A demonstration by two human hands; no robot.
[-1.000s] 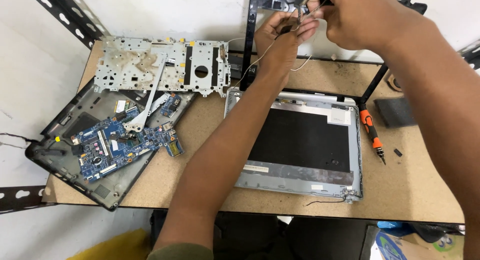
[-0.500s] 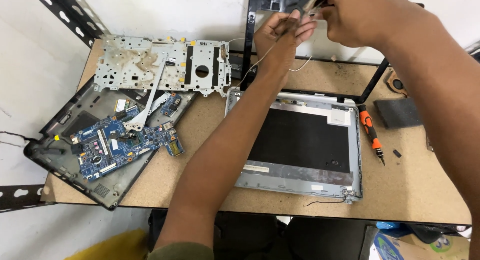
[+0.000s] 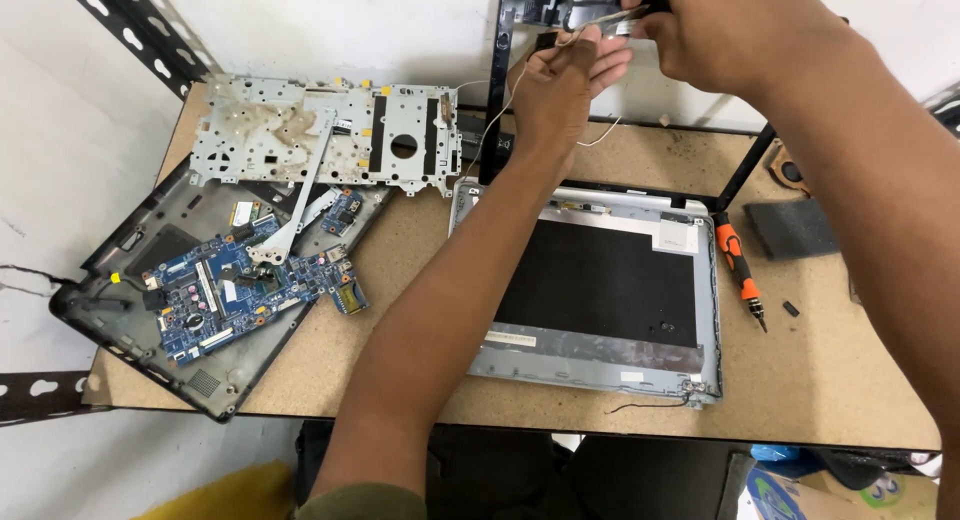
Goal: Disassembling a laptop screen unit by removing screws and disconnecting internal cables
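Observation:
Both my hands are raised at the table's far edge, in front of a black screen bezel point(image 3: 496, 110) that leans upright against the wall. My right hand point(image 3: 730, 35) pinches a small dark strip part point(image 3: 600, 20) at the bezel's top bar. My left hand point(image 3: 565, 80) is just below it, fingers curled around a thin pale wire point(image 3: 488, 140) that trails down from the strip. Under my forearms a grey laptop lid point(image 3: 590, 350) lies flat, with a black panel in its middle.
At the left lie a perforated metal frame plate point(image 3: 400, 145), a blue circuit board point(image 3: 240, 285) and a dark bottom case point(image 3: 120, 325). An orange-handled screwdriver point(image 3: 738, 265), a black foam pad point(image 3: 795, 228) and a small black bit point(image 3: 790, 307) lie at the right.
Both hands have stayed at the bezel's top, and the right hand has edged slightly up and right with the strip. Nothing on the table has moved.

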